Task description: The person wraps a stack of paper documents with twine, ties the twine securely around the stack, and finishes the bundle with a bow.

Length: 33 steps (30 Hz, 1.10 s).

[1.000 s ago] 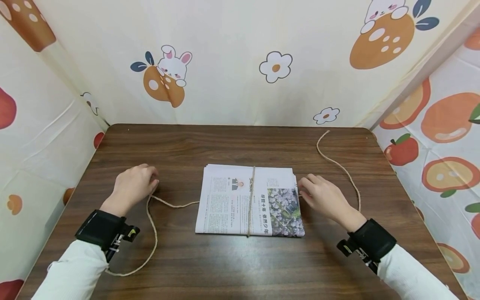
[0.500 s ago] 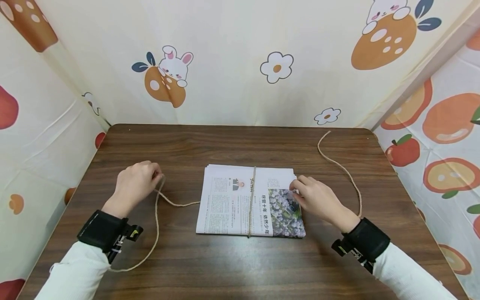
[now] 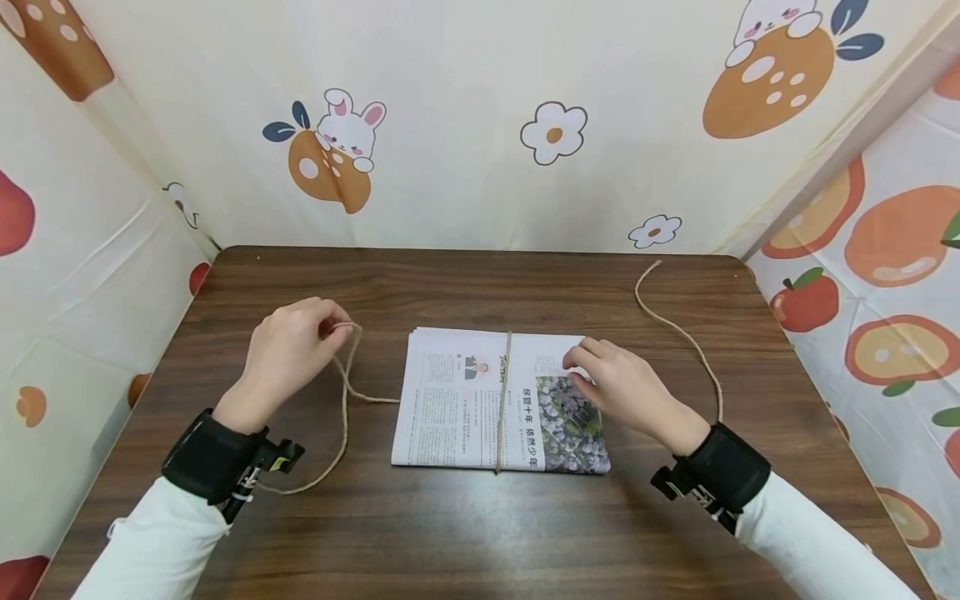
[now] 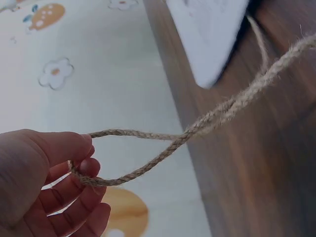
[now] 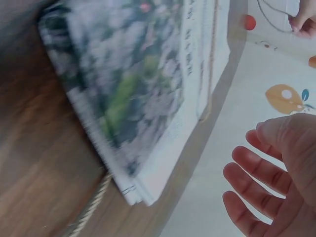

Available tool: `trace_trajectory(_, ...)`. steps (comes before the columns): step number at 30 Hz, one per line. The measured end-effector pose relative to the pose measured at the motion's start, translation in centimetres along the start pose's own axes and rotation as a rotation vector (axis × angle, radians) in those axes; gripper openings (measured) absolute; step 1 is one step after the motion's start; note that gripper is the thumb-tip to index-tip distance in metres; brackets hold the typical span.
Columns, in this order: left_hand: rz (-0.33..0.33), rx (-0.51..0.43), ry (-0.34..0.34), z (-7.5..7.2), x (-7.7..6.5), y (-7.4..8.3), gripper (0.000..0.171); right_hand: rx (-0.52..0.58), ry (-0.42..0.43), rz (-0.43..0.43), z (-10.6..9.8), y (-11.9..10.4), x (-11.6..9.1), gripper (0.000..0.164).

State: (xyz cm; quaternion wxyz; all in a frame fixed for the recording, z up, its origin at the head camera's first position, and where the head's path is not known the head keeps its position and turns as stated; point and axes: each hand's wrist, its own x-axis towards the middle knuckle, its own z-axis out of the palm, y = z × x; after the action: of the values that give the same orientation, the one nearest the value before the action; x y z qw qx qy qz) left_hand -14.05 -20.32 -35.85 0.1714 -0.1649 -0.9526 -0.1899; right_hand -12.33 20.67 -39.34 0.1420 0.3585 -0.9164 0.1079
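A folded stack of newspapers (image 3: 450,421) lies on the wooden table, with a strand of twine (image 3: 502,400) running across its top from far edge to near edge. My left hand (image 3: 296,350) is raised left of the stack and pinches a bend of the twine (image 4: 155,160) between thumb and fingers. From that hand, one length leads to the stack's left edge and another hangs toward the left wrist. My right hand (image 3: 630,387) hovers over the stack's upper right corner. Its fingers (image 5: 256,170) are loosely bent, with nothing between them in the right wrist view.
A loose end of twine (image 3: 678,329) curves across the table (image 3: 480,533) at the right, toward the far edge. Patterned curtains (image 3: 450,167) stand behind and on both sides of the table. Each wrist wears a black camera band (image 3: 213,458).
My left hand has lifted and moved right and away from me, drawing the twine along in a loop. My right hand has shifted left, from beside the stack to over its corner.
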Motion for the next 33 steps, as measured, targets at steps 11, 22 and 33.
trace_trajectory(11, 0.118, -0.04, 0.046, -0.5, 1.5, 4.4, 0.003, 0.073, -0.002, -0.097, -0.9, -2.4, 3.8, 0.012)
trace_trajectory(22, 0.212, -0.122, 0.061, 0.7, 2.3, 8.2, 0.003, 0.17, -0.003, -0.073, -1.4, -3.8, 6.3, 0.01)
trace_trajectory(33, 0.302, -0.24, 0.112, 3.5, 2.4, 11.3, 0.004, 0.279, 0.034, -0.029, -0.4, -4.9, 7.1, 0.016)
